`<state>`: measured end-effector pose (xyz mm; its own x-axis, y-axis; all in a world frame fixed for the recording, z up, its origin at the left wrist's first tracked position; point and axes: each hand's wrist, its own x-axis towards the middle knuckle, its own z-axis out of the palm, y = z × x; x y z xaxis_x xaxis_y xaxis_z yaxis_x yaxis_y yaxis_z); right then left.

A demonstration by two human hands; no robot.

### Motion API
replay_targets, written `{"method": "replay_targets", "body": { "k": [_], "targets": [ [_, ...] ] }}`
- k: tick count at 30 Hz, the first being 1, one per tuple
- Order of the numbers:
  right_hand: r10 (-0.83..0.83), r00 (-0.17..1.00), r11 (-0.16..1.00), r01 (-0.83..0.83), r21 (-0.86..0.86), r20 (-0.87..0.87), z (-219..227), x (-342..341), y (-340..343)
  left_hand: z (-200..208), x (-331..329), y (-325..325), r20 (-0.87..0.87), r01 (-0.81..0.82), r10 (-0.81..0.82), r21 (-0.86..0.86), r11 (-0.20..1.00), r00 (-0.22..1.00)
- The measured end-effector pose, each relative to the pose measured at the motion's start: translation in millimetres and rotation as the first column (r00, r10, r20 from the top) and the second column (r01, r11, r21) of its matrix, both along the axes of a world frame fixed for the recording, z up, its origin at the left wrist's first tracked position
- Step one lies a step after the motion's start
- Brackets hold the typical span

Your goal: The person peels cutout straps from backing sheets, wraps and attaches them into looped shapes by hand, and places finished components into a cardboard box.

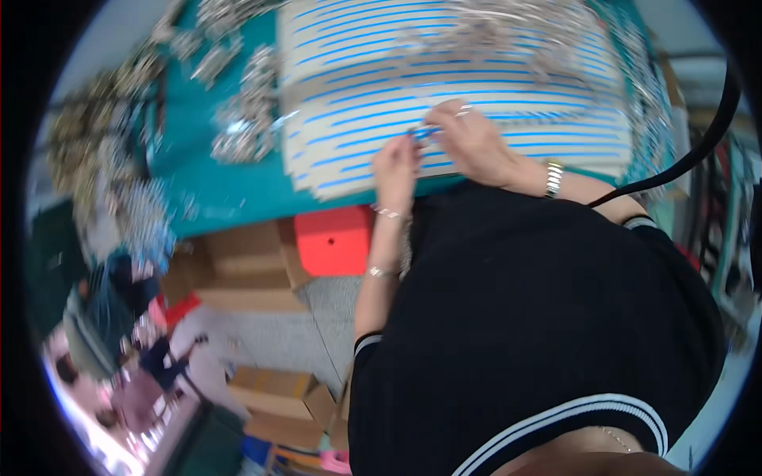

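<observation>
My left hand (394, 168) and my right hand (475, 144) meet over the near part of a stack of pale sheets with blue stripes (313, 170). Both have their fingers pinched together. A small dark-blue shiny piece (423, 132) shows between the fingertips, too blurred to name. A thin chain-like strand (406, 250) runs down beside my left wrist. Over the sheets' far part lies a smeared heap of silvery chain-like pieces (508, 32).
The sheets rest on a teal-covered table (226, 206). More silvery bundles (246, 131) lie to the left. Below the edge are a red stool (333, 242) and an open cardboard box (238, 258). A black cable (690, 159) curves at right. Other people (139, 389) appear at lower left.
</observation>
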<state>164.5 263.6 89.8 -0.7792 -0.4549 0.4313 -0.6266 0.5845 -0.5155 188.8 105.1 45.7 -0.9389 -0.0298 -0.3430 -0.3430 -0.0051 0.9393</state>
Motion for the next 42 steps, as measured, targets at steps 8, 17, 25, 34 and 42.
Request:
{"method": "replay_targets", "body": {
  "k": [8, 17, 25, 34, 42],
  "targets": [
    [-0.165, 0.985, 0.973, 0.171, -0.158, 0.047, -7, -1, 55, 3, -14, 56, -0.243, 0.132, -0.083, 0.192, 0.973, 0.966],
    [-0.285, 0.957, 0.953, 0.277, -0.123, -0.060, -7, 17, 102, 26, -7, 115, -0.289, 0.168, -0.162, -0.004, 0.986, 0.944],
    [-0.274, 0.961, 0.962, 0.272, -0.034, -0.048, 0, 19, 111, 32, 0, 131, -0.332, 0.114, -0.179, -0.205, 0.972, 0.926],
    [-0.217, 0.960, 0.975, 0.222, -0.012, 0.176, -1, 20, 110, 26, 7, 122, -0.342, 0.061, -0.141, -0.235, 0.970, 0.929],
    [-0.221, 0.951, 0.970, 0.238, -0.055, 0.217, -3, 20, 106, 25, 11, 120, -0.329, 0.044, -0.123, -0.239, 0.970, 0.936]
  ]
}}
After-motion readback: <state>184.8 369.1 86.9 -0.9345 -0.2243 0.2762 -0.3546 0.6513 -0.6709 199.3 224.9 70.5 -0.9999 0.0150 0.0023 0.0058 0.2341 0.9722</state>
